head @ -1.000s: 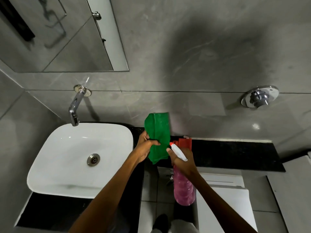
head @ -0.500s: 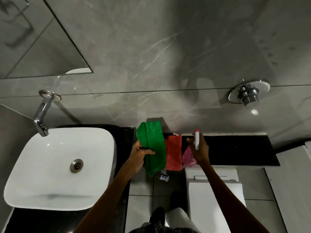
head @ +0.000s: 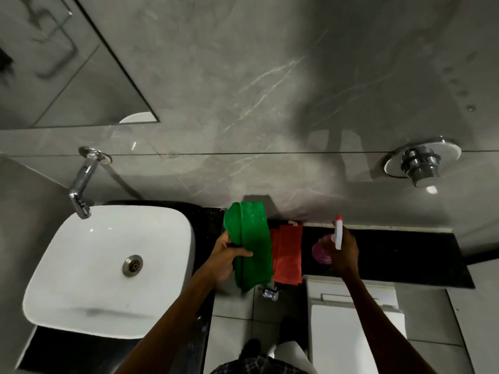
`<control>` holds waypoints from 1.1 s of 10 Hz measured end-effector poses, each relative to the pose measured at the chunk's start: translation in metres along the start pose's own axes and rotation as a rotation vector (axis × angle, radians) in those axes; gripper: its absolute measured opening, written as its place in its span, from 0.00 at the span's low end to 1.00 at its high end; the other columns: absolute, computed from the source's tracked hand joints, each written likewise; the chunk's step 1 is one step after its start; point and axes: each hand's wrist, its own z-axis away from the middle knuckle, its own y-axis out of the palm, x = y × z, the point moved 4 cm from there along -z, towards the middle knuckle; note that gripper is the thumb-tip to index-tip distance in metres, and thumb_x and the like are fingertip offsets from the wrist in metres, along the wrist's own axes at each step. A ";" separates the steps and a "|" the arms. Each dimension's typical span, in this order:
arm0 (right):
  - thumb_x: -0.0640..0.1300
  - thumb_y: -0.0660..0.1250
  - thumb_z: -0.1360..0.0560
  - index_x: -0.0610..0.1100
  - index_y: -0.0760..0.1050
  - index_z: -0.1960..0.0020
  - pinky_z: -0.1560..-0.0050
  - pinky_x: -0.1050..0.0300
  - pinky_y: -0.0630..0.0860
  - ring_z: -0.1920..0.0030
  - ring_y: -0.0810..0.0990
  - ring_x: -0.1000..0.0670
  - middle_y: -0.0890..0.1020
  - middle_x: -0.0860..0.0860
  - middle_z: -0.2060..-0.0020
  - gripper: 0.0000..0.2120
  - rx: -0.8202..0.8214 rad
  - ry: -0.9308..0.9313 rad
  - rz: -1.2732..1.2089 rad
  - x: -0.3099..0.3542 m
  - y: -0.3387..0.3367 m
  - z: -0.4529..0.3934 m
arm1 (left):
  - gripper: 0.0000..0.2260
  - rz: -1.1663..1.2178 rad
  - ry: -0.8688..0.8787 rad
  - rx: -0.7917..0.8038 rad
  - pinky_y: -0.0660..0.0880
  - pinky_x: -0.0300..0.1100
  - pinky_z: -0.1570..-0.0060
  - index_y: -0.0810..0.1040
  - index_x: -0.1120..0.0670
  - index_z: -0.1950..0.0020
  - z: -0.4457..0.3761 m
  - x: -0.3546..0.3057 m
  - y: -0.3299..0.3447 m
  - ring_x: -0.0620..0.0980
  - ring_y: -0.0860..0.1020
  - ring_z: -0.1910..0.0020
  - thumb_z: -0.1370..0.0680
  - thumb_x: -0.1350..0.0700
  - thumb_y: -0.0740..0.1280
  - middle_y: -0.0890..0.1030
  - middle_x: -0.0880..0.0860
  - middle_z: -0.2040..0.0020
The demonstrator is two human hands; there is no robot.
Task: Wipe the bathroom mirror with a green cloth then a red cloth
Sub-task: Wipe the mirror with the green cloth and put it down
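My left hand (head: pixel 225 259) grips a folded green cloth (head: pixel 252 242), held above the gap between the sink counter and the black ledge. A red cloth (head: pixel 287 256) lies on the black ledge (head: pixel 399 252) just right of the green one, its lower edge hanging over. My right hand (head: pixel 344 252) holds a pink spray bottle (head: pixel 321 251) with a white and red nozzle, standing upright on the ledge. The mirror (head: pixel 67 76) hangs on the wall at the upper left, far above both hands.
A white basin (head: pixel 89 271) with a chrome tap (head: pixel 82 184) sits at the left. A chrome flush button (head: pixel 420 163) is on the grey wall at right. A white toilet cistern (head: pixel 351 319) stands below the ledge. Grey floor tiles show between counter and toilet.
My right hand carried the spray bottle from in front of me to the black ledge, uncovering the red cloth. The green cloth stayed in my left hand. My view shifted right.
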 end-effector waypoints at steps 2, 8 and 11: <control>0.32 0.77 0.27 0.28 0.75 0.36 0.40 0.39 0.77 0.40 0.80 0.32 0.81 0.31 0.43 0.23 0.035 0.241 0.070 -0.023 0.007 0.032 | 0.31 -0.026 0.050 0.051 0.80 0.57 0.39 0.77 0.64 0.35 0.026 -0.029 -0.017 0.67 0.80 0.36 0.38 0.76 0.72 0.81 0.68 0.37; 0.65 0.62 0.25 0.42 0.82 0.36 0.50 0.36 0.84 0.42 0.86 0.33 0.85 0.36 0.40 0.32 0.848 -0.045 -0.927 0.380 0.254 0.236 | 0.32 -0.261 0.751 0.059 0.81 0.53 0.37 0.72 0.44 0.31 0.147 -0.289 -0.201 0.52 0.83 0.37 0.32 0.53 0.82 0.83 0.54 0.35; 0.64 0.57 0.18 0.44 0.56 0.18 0.21 0.41 0.66 0.20 0.67 0.44 0.67 0.44 0.21 0.36 -0.485 -1.231 -0.416 0.595 0.188 0.239 | 0.34 -0.967 1.550 -0.762 0.51 0.61 0.18 0.44 0.48 0.16 0.139 -0.484 -0.348 0.49 0.45 0.15 0.18 0.47 0.56 0.45 0.48 0.14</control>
